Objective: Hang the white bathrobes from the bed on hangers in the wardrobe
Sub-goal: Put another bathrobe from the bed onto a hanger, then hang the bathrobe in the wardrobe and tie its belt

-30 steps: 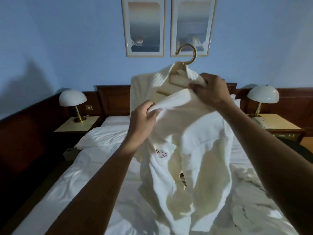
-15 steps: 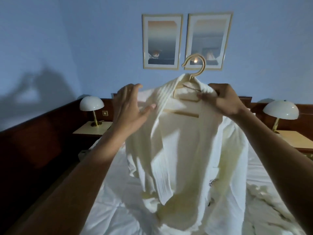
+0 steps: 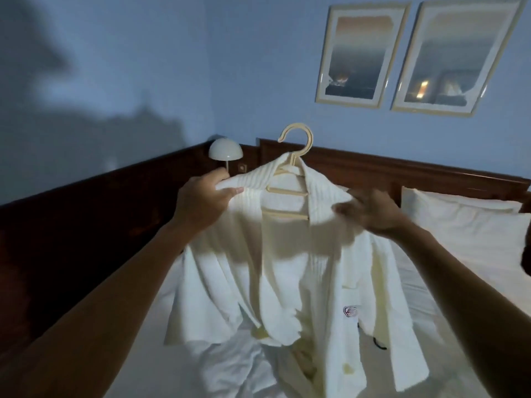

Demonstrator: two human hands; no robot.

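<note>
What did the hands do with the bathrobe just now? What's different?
The left hand was open a moment ago; now it pinches the bathrobe at one shoulder. The right hand stays at the other shoulder, blurred, its grip unclear. The bathrobe stays on the hanger above the bed.

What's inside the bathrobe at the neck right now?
A cream hanger: its hook sticks out above the collar, and two crossbars show in the neck opening. Its shoulder ends are covered by the bathrobe, so how they sit cannot be seen.
</note>
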